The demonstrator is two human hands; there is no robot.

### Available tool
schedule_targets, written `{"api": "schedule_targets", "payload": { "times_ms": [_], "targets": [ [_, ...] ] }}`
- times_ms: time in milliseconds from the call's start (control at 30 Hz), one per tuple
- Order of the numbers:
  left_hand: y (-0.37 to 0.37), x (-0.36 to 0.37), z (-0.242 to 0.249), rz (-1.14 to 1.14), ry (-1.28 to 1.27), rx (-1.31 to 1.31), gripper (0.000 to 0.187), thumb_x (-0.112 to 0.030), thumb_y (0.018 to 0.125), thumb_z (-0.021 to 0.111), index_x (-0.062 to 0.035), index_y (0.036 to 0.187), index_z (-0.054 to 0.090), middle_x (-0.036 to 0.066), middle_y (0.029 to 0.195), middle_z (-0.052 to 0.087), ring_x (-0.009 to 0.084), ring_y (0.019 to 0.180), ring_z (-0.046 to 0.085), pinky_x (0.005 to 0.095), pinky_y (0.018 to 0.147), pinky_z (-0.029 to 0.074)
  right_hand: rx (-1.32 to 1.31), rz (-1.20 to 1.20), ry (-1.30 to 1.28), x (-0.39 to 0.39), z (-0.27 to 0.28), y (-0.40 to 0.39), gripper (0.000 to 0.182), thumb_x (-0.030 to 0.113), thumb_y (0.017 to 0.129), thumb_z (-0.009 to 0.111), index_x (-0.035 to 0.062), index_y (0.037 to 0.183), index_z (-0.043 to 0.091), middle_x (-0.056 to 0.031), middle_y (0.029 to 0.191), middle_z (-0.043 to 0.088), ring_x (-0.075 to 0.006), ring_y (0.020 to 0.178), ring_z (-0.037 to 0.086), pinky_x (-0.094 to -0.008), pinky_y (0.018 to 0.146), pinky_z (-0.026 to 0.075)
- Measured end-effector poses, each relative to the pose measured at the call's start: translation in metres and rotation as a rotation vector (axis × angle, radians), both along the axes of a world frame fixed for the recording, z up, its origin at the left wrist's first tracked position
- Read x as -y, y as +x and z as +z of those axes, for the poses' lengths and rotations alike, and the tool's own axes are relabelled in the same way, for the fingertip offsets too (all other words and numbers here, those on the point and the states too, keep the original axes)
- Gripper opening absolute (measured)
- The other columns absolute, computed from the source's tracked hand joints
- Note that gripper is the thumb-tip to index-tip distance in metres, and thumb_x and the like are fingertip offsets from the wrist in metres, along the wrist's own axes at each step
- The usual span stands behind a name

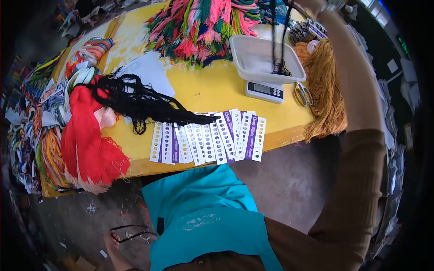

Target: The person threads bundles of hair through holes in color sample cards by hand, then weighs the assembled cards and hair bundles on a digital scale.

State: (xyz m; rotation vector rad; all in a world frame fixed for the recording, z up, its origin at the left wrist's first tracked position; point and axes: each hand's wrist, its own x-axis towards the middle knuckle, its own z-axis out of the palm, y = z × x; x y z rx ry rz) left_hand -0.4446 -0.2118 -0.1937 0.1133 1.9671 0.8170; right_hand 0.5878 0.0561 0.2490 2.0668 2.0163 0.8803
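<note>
My left hand (pixel 110 239), low at the left beside the teal apron, is closed on a loop of black thread (pixel 131 226). At the top edge my right hand (pixel 309 5) is raised and partly cut off, closed on black strands (pixel 284 40) that hang down into a white plastic tray (pixel 248 58). That tray rests on a small digital scale (pixel 265 91). A black thread bundle (pixel 140 99) lies across the table's left half, its tip touching a fanned row of punched cards (pixel 208 142) at the front edge.
The yellow table (pixel 203 90) also bears red thread (pixel 86 135) at left, multicoloured hanks (pixel 203 31) at the back, and scissors (pixel 303 94) beside golden-brown thread (pixel 325 86) at right. A white sheet (pixel 151 74) lies behind the black bundle.
</note>
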Motion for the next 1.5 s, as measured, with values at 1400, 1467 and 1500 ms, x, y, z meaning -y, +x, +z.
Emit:
{"api": "schedule_targets", "payload": {
  "times_ms": [1400, 1467, 1500],
  "targets": [
    [0.410, -0.096, 0.215, -0.786, 0.703, 0.971, 0.036, -0.021, 0.106, 0.035, 0.0021, 0.118, 0.058, -0.002, 0.050, 0.034, 0.0050, 0.041, 0.026, 0.0211, 0.041, 0.023, -0.236, 0.175, 0.551, 0.158, -0.252, -0.100, 0.027, 0.010, 0.066, 0.073, 0.0124, 0.090, 0.062, -0.0035, 0.117, 0.058, -0.0236, 0.120, 0.051, -0.0399, 0.095, 0.040],
    [0.423, -0.093, 0.219, -0.781, 0.715, 0.879, 0.036, -0.023, 0.104, 0.038, 0.0025, 0.120, 0.058, 0.003, 0.057, 0.044, 0.0105, 0.049, 0.038, 0.0255, 0.049, 0.033, -0.277, 0.200, 0.575, 0.157, -0.242, -0.112, 0.018, 0.009, 0.067, 0.071, 0.0109, 0.083, 0.063, -0.0043, 0.105, 0.061, -0.0244, 0.112, 0.055, -0.0404, 0.093, 0.041],
    [0.435, -0.091, 0.224, -0.773, 0.740, 0.734, 0.037, -0.025, 0.104, 0.039, 0.0024, 0.121, 0.058, 0.005, 0.062, 0.049, 0.0132, 0.055, 0.044, 0.0273, 0.054, 0.037, -0.409, 0.203, 0.561, 0.158, -0.236, -0.122, 0.017, 0.009, 0.068, 0.071, 0.0099, 0.083, 0.063, -0.0054, 0.099, 0.062, -0.0260, 0.108, 0.057, -0.0411, 0.091, 0.042]
  ]
}}
